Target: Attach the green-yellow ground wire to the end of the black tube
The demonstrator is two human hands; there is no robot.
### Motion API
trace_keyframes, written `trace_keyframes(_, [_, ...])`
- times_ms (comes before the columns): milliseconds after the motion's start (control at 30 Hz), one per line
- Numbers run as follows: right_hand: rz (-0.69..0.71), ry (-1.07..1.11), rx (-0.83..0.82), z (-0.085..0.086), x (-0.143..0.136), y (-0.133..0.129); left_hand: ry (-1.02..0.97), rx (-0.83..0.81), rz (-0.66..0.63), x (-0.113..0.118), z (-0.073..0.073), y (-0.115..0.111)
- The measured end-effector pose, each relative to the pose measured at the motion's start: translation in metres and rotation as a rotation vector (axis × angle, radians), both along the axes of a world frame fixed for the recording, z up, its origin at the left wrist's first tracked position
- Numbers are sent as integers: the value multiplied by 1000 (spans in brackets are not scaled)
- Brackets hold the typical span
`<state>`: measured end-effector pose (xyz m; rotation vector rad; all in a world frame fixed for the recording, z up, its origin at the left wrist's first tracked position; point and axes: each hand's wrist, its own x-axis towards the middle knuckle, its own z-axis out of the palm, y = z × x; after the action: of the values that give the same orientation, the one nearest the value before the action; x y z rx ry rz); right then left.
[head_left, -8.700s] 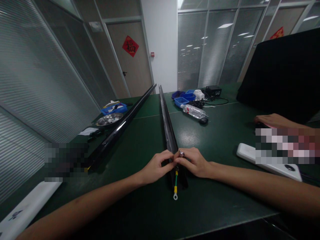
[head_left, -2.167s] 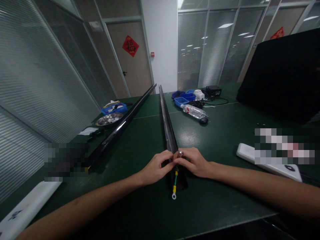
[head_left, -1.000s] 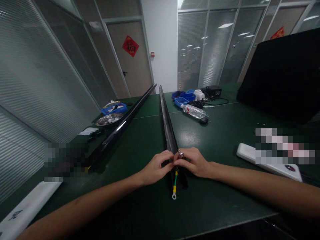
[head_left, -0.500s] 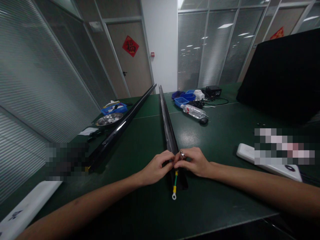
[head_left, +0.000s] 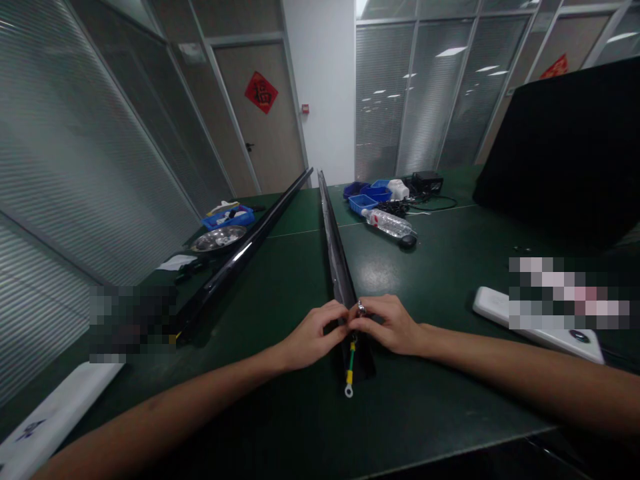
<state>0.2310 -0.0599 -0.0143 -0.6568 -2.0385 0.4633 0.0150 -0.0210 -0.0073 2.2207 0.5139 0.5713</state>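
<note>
A long black channel-shaped rail [head_left: 342, 267] runs away from me down the middle of the table. Over its near end my left hand [head_left: 317, 337] and my right hand [head_left: 390, 325] meet, thumbs and fingers closed in pinches that almost touch. What lies between the fingertips is hidden. A short green-and-yellow wire [head_left: 351, 360] comes out just below them, its ring terminal [head_left: 349, 391] pointing toward me. On the right index finger sits a small shiny silver piece [head_left: 361, 307], perhaps a ring.
A second black rail [head_left: 235, 257] slants away on the left, beside a metal bowl [head_left: 220, 239] and a blue tray [head_left: 227, 219]. Right of the middle rail lie a plastic bottle [head_left: 389, 223] and blue bins [head_left: 367, 200]. A white device [head_left: 493, 301] is at right, a large black panel [head_left: 565, 153] behind.
The right fingers have shifted very slightly, and the silver piece on them has moved a little left. The ring terminal has risen a touch. Both arms otherwise hold their place.
</note>
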Motion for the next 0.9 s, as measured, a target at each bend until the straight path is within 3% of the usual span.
trace_keyframes(400, [0, -19, 6, 1, -1, 0, -9, 7, -14, 0, 6, -2])
trace_keyframes(900, [-11, -33, 81, -2, -2, 3, -57, 25, -11, -1, 4, -2])
